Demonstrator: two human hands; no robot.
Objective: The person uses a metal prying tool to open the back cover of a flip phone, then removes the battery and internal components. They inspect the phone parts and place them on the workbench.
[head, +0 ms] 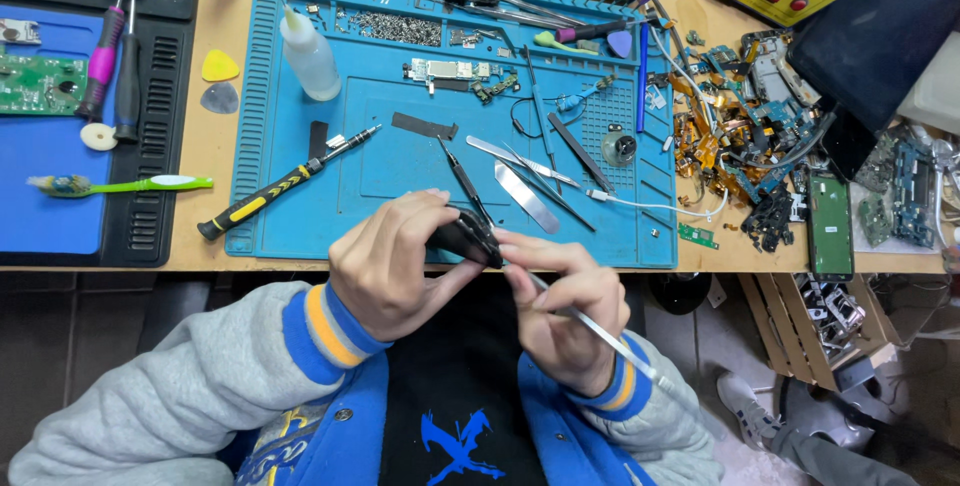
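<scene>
My left hand (392,261) grips a small black phone body (465,238), held edge-on just in front of the table's near edge. My right hand (560,301) pinches a thin silver metal pry tool (610,341) whose tip rests against the phone's right edge; the tool's handle runs back past my wrist. Both hands sit over my lap, below the blue repair mat (400,166).
On the mat lie a yellow-black screwdriver (285,184), tweezers (520,161), a flat metal spudger (527,198), a squeeze bottle (308,54) and a circuit board (450,71). A pile of phone parts (745,136) lies right. A toothbrush (120,185) and screwdrivers (112,56) lie left.
</scene>
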